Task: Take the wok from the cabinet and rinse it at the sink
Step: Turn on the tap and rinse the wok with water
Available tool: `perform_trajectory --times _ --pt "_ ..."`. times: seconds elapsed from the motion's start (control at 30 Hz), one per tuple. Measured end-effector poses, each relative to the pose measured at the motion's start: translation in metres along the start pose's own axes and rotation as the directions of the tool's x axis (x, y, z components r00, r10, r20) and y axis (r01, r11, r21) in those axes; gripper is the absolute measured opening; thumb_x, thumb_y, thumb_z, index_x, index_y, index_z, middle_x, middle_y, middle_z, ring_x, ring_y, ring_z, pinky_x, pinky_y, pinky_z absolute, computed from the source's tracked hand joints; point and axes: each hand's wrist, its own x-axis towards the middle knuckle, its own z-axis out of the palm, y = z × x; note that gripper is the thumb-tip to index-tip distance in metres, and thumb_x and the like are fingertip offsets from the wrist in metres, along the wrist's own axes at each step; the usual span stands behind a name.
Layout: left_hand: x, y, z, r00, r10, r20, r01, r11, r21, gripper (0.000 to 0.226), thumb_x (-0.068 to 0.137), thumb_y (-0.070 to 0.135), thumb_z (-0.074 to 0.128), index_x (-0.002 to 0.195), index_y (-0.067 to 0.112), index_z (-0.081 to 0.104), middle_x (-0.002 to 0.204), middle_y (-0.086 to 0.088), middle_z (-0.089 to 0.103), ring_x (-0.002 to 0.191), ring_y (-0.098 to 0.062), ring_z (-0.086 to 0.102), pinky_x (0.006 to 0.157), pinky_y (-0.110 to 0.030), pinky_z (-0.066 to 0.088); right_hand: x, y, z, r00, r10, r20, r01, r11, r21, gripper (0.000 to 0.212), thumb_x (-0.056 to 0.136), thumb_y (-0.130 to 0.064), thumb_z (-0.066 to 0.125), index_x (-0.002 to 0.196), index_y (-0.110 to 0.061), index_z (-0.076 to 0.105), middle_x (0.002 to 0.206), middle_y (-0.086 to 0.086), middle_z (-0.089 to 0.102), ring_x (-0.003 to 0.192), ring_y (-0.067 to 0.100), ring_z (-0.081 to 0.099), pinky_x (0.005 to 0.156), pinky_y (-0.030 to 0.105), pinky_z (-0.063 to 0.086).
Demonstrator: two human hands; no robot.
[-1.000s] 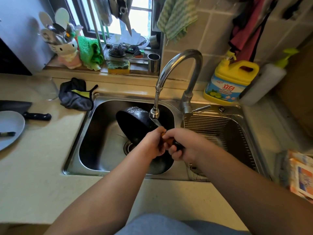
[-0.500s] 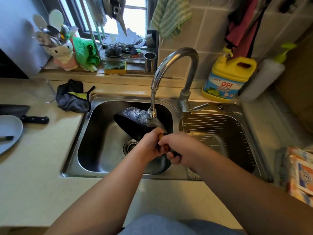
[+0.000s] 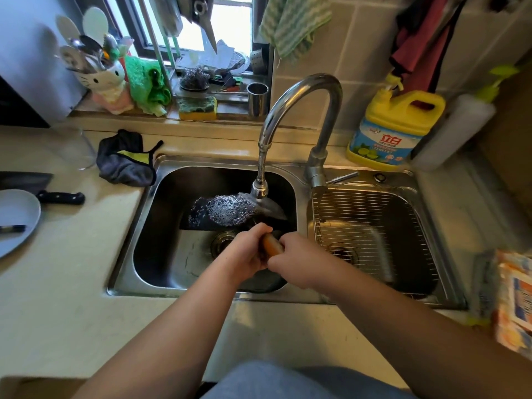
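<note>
The dark wok (image 3: 224, 213) hangs inside the left basin of the steel sink (image 3: 144, 214), tipped so its wet, speckled surface faces up under the spout of the curved tap (image 3: 302, 90). Water spreads over the wok below the spout. Its orange-brown handle (image 3: 272, 245) points toward me. My left hand (image 3: 247, 253) and my right hand (image 3: 299, 262) are both closed around that handle, side by side, above the drain (image 3: 223, 243). Most of the handle is hidden by my fingers.
A wire rack (image 3: 371, 226) lies in the right basin. A yellow detergent jug (image 3: 397, 128) and a white spray bottle (image 3: 454, 131) stand behind it. A dark cloth (image 3: 126, 162), a knife (image 3: 57, 197) and a grey plate (image 3: 14, 217) sit on the left counter. Packets (image 3: 515, 300) lie at the right edge.
The wok has swung from steeply tilted with its dark underside showing to a flatter pose under the spout, and water now spreads across it. Both hands stayed on the handle.
</note>
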Motion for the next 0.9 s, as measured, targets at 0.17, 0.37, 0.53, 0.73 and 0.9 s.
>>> perform_trajectory --times 0.17,0.37,0.53,0.73,0.9 --pt "-0.002 -0.004 0.001 0.998 -0.031 -0.045 0.031 1.0 -0.004 0.019 0.087 0.022 0.066 0.097 0.009 0.058 0.061 -0.006 0.064 0.061 -0.019 0.061 0.059 -0.03 0.05 -0.005 0.013 0.004 0.995 -0.096 -0.009 0.094 0.987 -0.128 0.017 0.078 -0.02 0.059 0.095 -0.016 0.058 0.078 0.006 0.054 0.065 0.021 0.052 0.059 0.035 0.044" --pt "-0.01 -0.019 0.006 0.997 -0.064 -0.047 0.064 0.998 -0.017 0.018 0.089 0.02 0.066 0.097 0.006 0.059 0.065 -0.009 0.073 0.064 -0.02 0.069 0.072 -0.034 0.051 -0.02 0.042 0.011 0.981 -0.191 -0.022 0.186 0.972 -0.143 0.014 0.081 -0.021 0.057 0.092 -0.03 0.057 0.077 0.0 0.06 0.063 0.017 0.057 0.057 0.034 0.05" --pt "-0.02 -0.043 0.014 0.999 -0.049 -0.006 0.049 0.997 0.068 0.021 0.09 0.027 0.066 0.087 0.006 0.064 0.08 -0.013 0.075 0.075 -0.022 0.069 0.062 -0.031 0.056 -0.033 0.075 0.013 0.978 -0.208 -0.024 0.202 0.969 -0.14 0.034 0.081 -0.029 0.059 0.111 -0.044 0.056 0.076 -0.006 0.063 0.06 0.01 0.059 0.05 0.022 0.045" --pt "-0.033 -0.062 0.022 1.0 -0.023 0.005 0.022 0.996 0.092 0.041 0.092 0.027 0.066 0.112 -0.008 0.057 0.105 -0.029 0.068 0.102 -0.041 0.068 0.089 -0.059 0.054 -0.049 0.104 0.013 0.958 -0.285 -0.017 0.28 0.951 -0.134 0.06 0.082 -0.029 0.062 0.12 -0.069 0.037 0.085 -0.014 0.065 0.071 0.007 0.06 0.059 0.024 0.049" --pt "-0.037 -0.069 0.027 1.0 0.011 -0.004 -0.01 0.988 0.155 0.048 0.086 0.035 0.069 0.113 -0.001 0.054 0.112 -0.028 0.069 0.098 -0.034 0.072 0.083 -0.051 0.06 -0.056 0.115 0.017 0.953 -0.297 -0.058 0.296 0.955 -0.023 0.052 0.084 -0.026 0.064 0.117 -0.061 0.047 0.097 -0.006 0.066 0.079 0.013 0.06 0.071 0.032 0.052"
